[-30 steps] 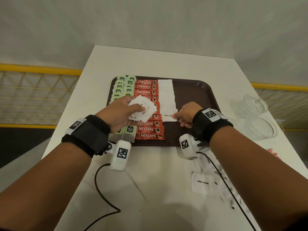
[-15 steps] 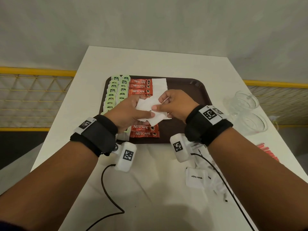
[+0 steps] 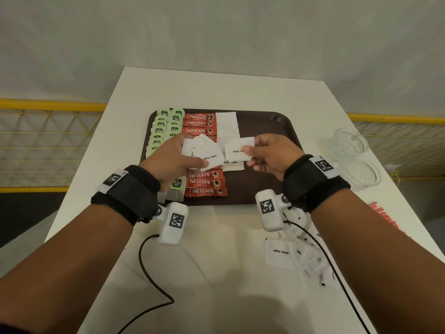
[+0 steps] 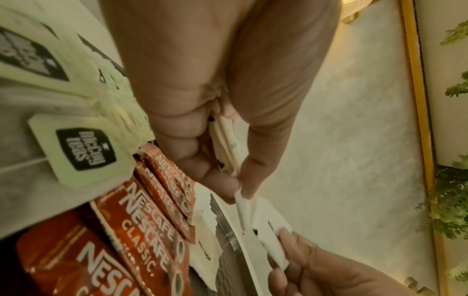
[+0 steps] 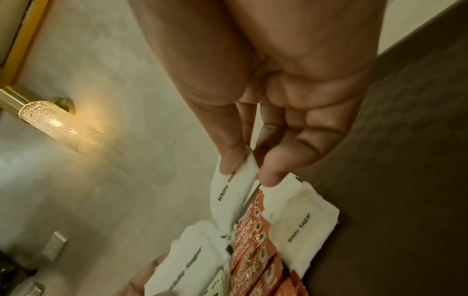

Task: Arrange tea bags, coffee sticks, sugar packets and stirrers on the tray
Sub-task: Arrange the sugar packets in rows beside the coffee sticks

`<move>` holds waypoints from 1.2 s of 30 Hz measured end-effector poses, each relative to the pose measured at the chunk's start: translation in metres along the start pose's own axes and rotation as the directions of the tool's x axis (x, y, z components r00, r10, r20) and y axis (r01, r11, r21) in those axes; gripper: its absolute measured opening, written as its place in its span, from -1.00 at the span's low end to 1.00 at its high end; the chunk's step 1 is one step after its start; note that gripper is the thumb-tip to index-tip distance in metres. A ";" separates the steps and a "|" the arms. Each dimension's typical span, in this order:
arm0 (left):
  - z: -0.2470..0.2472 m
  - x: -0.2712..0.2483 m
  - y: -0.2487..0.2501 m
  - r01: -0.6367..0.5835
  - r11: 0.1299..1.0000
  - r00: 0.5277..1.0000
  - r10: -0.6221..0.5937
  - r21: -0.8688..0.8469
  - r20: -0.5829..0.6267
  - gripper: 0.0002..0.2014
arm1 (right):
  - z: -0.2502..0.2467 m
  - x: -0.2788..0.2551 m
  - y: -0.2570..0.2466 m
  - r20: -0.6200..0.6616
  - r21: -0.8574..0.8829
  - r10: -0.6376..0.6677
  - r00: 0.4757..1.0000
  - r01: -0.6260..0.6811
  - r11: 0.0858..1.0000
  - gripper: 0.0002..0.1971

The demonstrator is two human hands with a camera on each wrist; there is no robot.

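On the brown tray (image 3: 269, 131) lie green tea bags (image 3: 166, 126) at the left, red Nescafe coffee sticks (image 3: 201, 122) beside them, then a column of white sugar packets (image 3: 226, 124). My left hand (image 3: 190, 153) holds a fanned bundle of sugar packets (image 3: 204, 155) above the coffee sticks, thumb on top. My right hand (image 3: 251, 150) pinches a single sugar packet (image 3: 237, 148) just right of the bundle, above the sugar column. In the right wrist view thumb and finger pinch that single packet (image 5: 228, 194) over a laid packet (image 5: 298, 226). The left wrist view shows the bundle (image 4: 228, 148) edge-on.
Loose sugar packets (image 3: 284, 254) lie on the white table near my right forearm. Two clear plastic cups (image 3: 349, 143) stand right of the tray, with red stirrers (image 3: 382, 213) at the table's right edge. The tray's right half is bare. A black cable (image 3: 149, 268) trails across the near table.
My right hand rose from the sugar column on the tray, went to the left hand's bundle and has drawn one packet off to the right. The left hand kept its bundle.
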State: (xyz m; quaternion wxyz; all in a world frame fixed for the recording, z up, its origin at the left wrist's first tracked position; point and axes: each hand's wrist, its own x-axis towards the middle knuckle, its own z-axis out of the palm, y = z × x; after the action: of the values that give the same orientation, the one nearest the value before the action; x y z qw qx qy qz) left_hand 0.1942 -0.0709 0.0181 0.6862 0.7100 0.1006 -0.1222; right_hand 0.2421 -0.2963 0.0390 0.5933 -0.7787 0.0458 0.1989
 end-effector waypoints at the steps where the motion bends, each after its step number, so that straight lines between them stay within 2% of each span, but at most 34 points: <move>1: -0.001 0.000 0.000 0.000 1.000 1.000 0.000 -0.011 -0.003 -0.46 | -0.001 0.000 0.001 0.019 -0.003 0.011 1.000 -0.011 1.000 -0.81; 7: -0.002 0.002 0.003 -0.025 0.999 0.997 0.023 -0.030 -0.075 -0.47 | 0.002 0.005 0.008 0.031 -0.155 0.135 0.990 -0.129 0.980 -0.77; 14: -0.010 0.004 0.000 -0.028 0.999 0.993 0.023 -0.041 -0.115 -0.48 | 0.014 0.023 0.012 -0.042 -0.487 0.307 0.951 -0.288 0.825 -0.63; 17: -0.012 0.003 -0.001 -0.018 0.999 0.992 0.014 -0.033 -0.125 -0.46 | 0.018 0.033 0.012 -0.068 -0.482 0.330 0.942 -0.320 0.815 -0.64; 19: -0.014 0.003 -0.002 -0.016 0.999 0.992 0.012 -0.034 -0.122 -0.44 | 0.019 0.036 0.014 -0.061 -0.481 0.344 0.937 -0.330 0.813 -0.71; 22: -0.016 0.003 -0.003 -0.012 0.999 0.994 0.006 -0.051 -0.105 -0.45 | 0.018 0.040 0.022 -0.078 -0.466 0.262 0.962 -0.268 0.843 -0.82; 24: -0.016 0.003 -0.003 -0.004 0.998 0.996 -0.002 -0.070 -0.085 -0.46 | 0.019 0.042 0.024 -0.103 -0.495 0.220 0.970 -0.242 0.834 -0.79; 27: -0.013 0.003 -0.003 0.004 0.998 0.999 -0.007 -0.065 -0.046 -0.45 | 0.018 0.041 0.023 -0.136 -0.583 0.222 0.966 -0.259 0.770 -0.66; 29: -0.010 0.003 -0.003 -0.007 0.998 1.000 0.006 -0.055 -0.017 -0.45 | 0.015 0.036 0.018 -0.143 -0.587 0.161 0.976 -0.215 0.781 -0.66; 31: -0.005 0.003 -0.003 -0.019 0.999 1.000 0.019 -0.042 0.001 -0.48 | 0.012 0.027 0.009 -0.119 -0.528 0.073 0.990 -0.125 0.840 -0.72; 33: 0.000 0.003 -0.003 -0.025 0.999 1.000 0.025 -0.034 0.011 -0.50 | 0.014 0.017 -0.002 -0.060 -0.399 0.009 0.998 -0.033 0.916 -0.70; 36: 0.008 0.004 -0.004 -0.035 0.998 0.999 0.036 -0.045 0.027 -0.48 | 0.021 0.009 -0.010 0.081 -0.340 -0.050 0.995 0.075 0.937 -0.66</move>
State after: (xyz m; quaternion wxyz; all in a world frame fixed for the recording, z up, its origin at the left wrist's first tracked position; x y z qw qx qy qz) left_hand 0.1962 -0.0789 0.0130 0.7053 0.6944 0.0811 -0.1174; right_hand 0.2482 -0.2721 0.0406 0.4559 -0.8636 -0.0354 0.2122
